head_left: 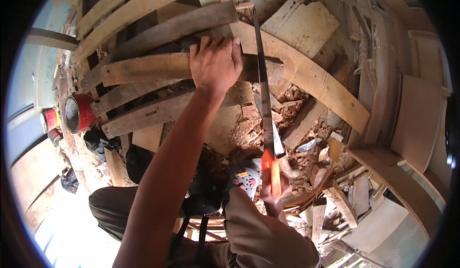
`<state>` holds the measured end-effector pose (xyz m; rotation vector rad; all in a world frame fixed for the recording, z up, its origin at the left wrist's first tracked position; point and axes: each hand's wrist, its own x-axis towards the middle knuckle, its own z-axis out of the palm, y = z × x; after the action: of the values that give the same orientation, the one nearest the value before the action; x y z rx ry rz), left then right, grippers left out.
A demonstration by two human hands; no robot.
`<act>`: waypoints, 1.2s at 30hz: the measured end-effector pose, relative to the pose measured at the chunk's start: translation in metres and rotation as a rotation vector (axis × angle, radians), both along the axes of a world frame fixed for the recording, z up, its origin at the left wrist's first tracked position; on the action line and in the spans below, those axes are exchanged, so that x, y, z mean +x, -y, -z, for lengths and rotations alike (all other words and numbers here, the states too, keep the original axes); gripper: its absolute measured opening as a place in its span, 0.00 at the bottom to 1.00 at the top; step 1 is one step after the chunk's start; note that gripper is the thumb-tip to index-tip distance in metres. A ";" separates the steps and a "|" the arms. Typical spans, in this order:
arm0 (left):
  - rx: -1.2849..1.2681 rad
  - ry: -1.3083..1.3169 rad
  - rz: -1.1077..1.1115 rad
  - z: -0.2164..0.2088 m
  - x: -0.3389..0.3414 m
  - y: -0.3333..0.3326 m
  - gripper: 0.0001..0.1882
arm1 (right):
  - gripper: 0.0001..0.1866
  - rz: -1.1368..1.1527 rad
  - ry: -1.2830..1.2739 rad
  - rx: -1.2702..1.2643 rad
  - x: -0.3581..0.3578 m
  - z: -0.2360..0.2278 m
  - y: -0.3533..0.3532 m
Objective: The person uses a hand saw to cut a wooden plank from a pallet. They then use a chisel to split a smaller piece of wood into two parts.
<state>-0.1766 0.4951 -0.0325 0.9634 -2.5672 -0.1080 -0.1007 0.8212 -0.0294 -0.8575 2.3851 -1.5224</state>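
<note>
My left hand (216,63) presses down on a brown wooden plank (148,69), its fingers curled over the far edge. In my right hand (274,203), partly smeared by motion, is the orange handle of a handsaw (264,93). The long dark blade points away from me and crosses the plank near its right end, to the right of my left hand. Whether the teeth have cut into the wood cannot be made out. Under and beside this plank lie other planks (165,106), roughly side by side.
A red bucket (79,113) stands at the left. A long pale board (316,83) slants across the far right, near a square wood panel (306,28). Offcuts and chips (247,131) litter the ground. My shoe (243,178) is close to the saw. Boards (417,119) lean at the right.
</note>
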 end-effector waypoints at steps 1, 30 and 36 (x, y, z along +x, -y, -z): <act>-0.011 -0.031 0.022 -0.002 -0.006 0.002 0.15 | 0.03 0.019 -0.034 -0.023 -0.020 -0.003 0.027; -0.037 -0.031 -0.075 0.005 0.004 0.011 0.13 | 0.03 -0.187 -0.162 0.009 -0.076 0.001 0.075; -0.004 -0.069 -0.073 0.005 -0.006 0.012 0.17 | 0.03 -0.052 0.071 -0.127 -0.090 -0.002 0.085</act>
<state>-0.1827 0.4832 -0.0374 1.0320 -2.4660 -0.1137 -0.1905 0.7362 -0.0272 -0.8686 2.2197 -1.6695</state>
